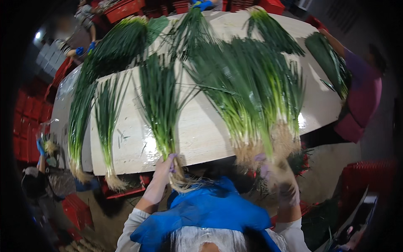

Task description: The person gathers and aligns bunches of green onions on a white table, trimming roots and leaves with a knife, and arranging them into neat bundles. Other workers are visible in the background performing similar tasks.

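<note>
My left hand [166, 165], in a thin pale glove, grips a bunch of green onions [160, 116] just above its roots. The leaves of this bunch lie away from me across the pale tabletop [201, 143], and its stringy roots hang past the near edge. Blurred by motion, my right hand [270, 170] is closed around the lower end of a light green onion stalk [267, 143]. Beside it lies a large pile of green onions [248, 94], roots towards me. Left of my left hand are a smaller bunch [106, 126] and a longer row of green onions [80, 126].
Across the table, blue-gloved hands [201, 4] hold another bunch [193, 31]. A person in purple [362, 91] stands at the right edge, and others work at the left. Red crates [31, 123] stand around. More onions [274, 31] lie at the far side.
</note>
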`<state>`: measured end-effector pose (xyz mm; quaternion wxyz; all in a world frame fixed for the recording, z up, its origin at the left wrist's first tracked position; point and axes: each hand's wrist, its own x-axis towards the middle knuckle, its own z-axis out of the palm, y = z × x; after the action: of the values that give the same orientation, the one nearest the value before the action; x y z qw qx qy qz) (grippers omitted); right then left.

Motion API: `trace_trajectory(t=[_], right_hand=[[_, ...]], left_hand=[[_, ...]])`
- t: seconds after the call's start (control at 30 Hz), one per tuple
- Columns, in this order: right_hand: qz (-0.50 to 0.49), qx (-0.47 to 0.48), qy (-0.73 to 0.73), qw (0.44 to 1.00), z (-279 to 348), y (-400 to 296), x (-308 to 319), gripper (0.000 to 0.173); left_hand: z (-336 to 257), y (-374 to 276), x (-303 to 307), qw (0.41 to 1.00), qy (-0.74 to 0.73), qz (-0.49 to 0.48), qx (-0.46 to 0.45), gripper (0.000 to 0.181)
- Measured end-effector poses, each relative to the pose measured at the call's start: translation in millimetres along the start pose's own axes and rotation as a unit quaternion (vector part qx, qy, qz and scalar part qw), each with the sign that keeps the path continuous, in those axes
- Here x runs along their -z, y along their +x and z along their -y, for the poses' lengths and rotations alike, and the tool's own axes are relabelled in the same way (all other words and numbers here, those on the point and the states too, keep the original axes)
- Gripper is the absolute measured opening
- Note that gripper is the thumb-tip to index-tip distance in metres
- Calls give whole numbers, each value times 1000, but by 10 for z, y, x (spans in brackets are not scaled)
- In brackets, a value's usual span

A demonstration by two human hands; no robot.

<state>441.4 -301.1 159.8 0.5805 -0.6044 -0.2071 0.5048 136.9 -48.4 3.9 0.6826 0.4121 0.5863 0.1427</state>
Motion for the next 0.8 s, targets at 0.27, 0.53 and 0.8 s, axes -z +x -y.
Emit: trace_trajectory(t=[0.27, 0.53, 0.8], right_hand=[[-282, 103, -115, 947, 396, -141, 1508, 32], [-489, -1, -423, 763, -789, 948, 3373, 42], [-464, 46, -507, 725, -954, 1672, 3121, 58]], left_hand=[[-141, -130, -153, 1000, 0, -19, -7, 23], [-159, -93, -162, 998, 47, -31, 16, 20], [-148, -169, -60, 998, 56, -27, 5, 20]])
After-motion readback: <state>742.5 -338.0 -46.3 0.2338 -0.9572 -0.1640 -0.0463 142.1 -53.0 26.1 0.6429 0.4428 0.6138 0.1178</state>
